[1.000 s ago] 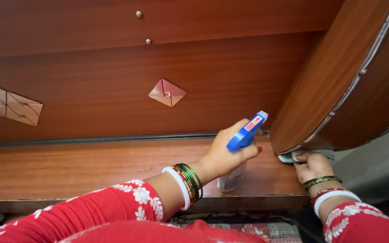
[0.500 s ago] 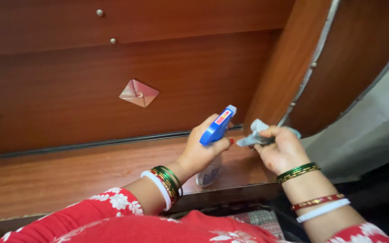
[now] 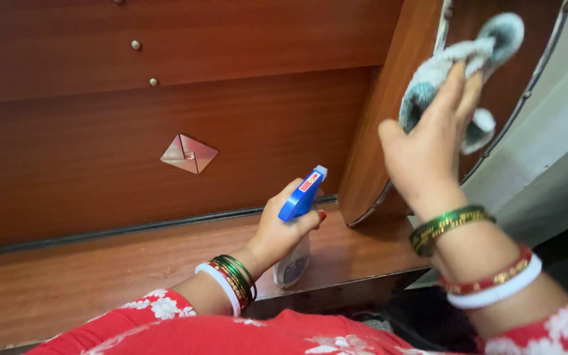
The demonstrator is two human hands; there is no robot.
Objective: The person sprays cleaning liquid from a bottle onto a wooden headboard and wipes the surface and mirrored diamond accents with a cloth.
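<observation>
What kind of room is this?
Probably a bedroom at home. There is a big polished wooden headboard with a ledge and a curved side panel. The left hand holds a spray bottle; the right hand wipes with a cloth.

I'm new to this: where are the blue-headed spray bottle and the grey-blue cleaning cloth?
Blue-headed spray bottle (image 3: 302,194), head view, on its blue trigger head.
Grey-blue cleaning cloth (image 3: 438,66), head view, on the fold above the fingers.
</observation>
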